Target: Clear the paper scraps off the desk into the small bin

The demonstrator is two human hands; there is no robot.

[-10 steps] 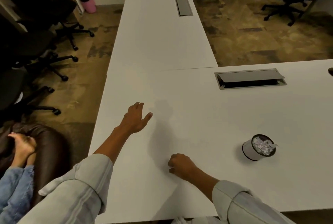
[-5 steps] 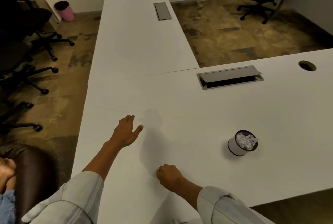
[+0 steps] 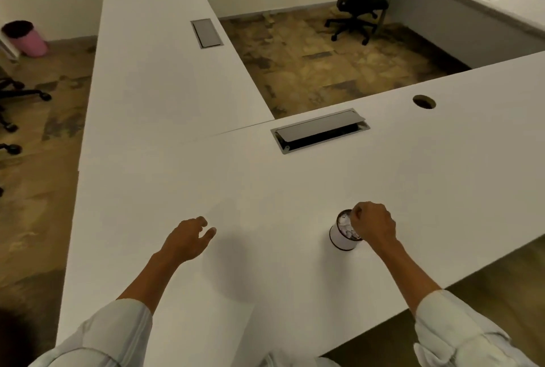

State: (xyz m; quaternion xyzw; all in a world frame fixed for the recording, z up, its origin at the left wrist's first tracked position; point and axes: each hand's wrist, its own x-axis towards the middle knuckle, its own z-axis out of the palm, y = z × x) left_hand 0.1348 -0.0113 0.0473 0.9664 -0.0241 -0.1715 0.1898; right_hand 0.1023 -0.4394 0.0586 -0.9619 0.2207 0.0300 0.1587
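Hovering: one right hand point(image 3: 373, 226) over one small bin point(image 3: 342, 235).

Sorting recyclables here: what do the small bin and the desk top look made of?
Small bin: smooth white wall with dark rim bands, likely plastic or coated card; unclear which. Desk top: flat matte white, no grain showing, probably laminate.

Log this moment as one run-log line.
right hand: curled over small bin, contents unclear | left hand: open, above desk | bin: holds paper scraps
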